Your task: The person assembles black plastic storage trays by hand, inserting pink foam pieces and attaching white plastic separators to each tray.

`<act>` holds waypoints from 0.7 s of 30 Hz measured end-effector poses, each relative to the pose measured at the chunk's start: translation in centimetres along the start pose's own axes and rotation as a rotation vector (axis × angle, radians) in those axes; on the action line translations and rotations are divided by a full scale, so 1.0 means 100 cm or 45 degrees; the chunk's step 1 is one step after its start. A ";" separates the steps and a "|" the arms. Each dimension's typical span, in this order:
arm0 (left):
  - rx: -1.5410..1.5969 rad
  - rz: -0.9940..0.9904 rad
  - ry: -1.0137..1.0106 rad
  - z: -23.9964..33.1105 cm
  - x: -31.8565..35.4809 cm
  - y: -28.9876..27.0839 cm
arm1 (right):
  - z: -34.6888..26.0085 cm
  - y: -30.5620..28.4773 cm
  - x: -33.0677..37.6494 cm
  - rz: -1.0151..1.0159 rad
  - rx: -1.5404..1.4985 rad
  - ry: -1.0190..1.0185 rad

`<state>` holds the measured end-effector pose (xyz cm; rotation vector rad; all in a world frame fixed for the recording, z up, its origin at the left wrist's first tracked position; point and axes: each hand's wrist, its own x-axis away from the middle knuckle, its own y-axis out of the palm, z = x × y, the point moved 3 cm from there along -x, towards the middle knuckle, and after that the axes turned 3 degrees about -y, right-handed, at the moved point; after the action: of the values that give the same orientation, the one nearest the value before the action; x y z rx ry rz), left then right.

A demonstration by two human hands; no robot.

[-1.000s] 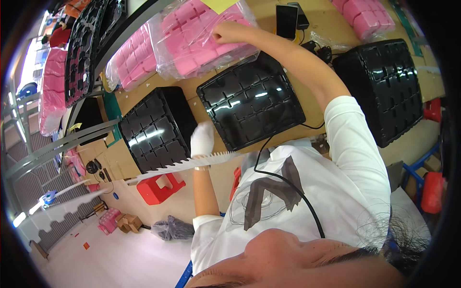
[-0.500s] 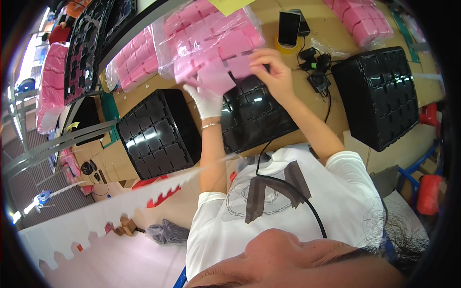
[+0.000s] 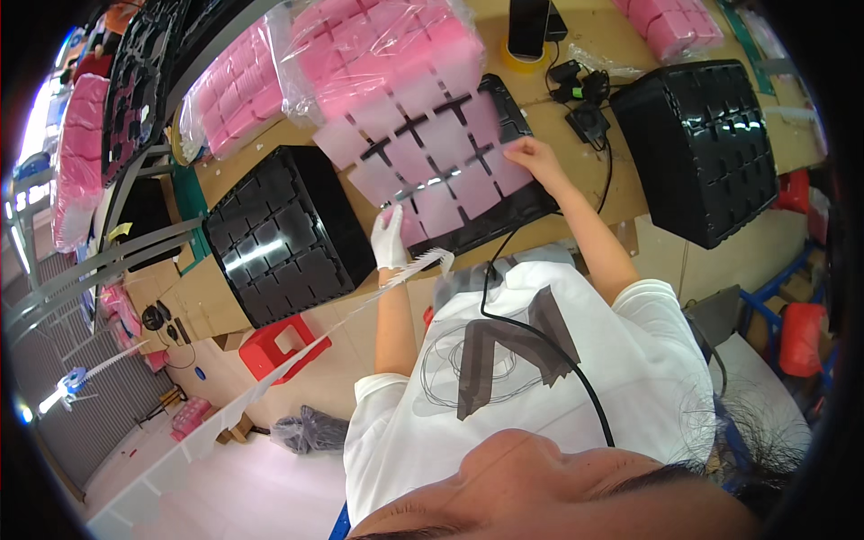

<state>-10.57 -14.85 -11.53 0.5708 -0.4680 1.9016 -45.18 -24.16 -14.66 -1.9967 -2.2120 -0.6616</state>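
Note:
A thin pink slotted foam sheet [image 3: 430, 166] is spread over a black plastic tray [image 3: 490, 220], whose right and near edges show from under it. My left hand [image 3: 389, 238], in a white glove, pinches the sheet's near left corner. My bare right hand [image 3: 537, 162] grips its right edge between thumb and fingers. Dark gaps of the tray show through the slots. Just beyond the sheet's far edge lies a plastic-wrapped stack of pink foam sheets [image 3: 387, 54].
Stacks of black trays stand at left [image 3: 283, 238] and right [image 3: 697, 148]. A phone [image 3: 528, 27] rests by a yellow tape roll [image 3: 525, 63], with black cables and adapters [image 3: 585, 117] nearby. Another pink foam pack [image 3: 238, 90] lies far left. A red stool [image 3: 283, 349] stands below the table.
The pink sheet has come down from the stack and opened out over the black tray. Both hands have moved nearer to me, and the right now holds the sheet's edge.

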 end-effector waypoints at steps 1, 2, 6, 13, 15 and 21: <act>0.025 0.041 -0.063 -0.018 -0.001 -0.003 | 0.008 -0.011 0.008 0.095 0.484 -0.106; -0.030 0.046 -0.058 -0.034 -0.001 -0.005 | 0.020 -0.018 0.015 0.094 0.488 -0.104; -0.397 0.070 0.096 -0.096 -0.011 -0.025 | 0.051 -0.032 0.037 0.258 0.757 -0.190; -0.867 0.245 0.393 -0.089 0.021 -0.016 | 0.063 -0.042 0.059 0.472 0.824 -0.207; -0.734 0.101 0.176 -0.094 0.024 -0.020 | 0.060 -0.042 0.054 0.448 0.723 -0.237; -0.265 0.075 -0.099 -0.064 0.032 -0.014 | 0.044 -0.037 0.052 0.269 0.612 -0.189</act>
<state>-11.49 -8.39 -14.74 0.4985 -0.7310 1.8629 -48.51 -17.88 -17.72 -2.0203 -1.9454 0.0445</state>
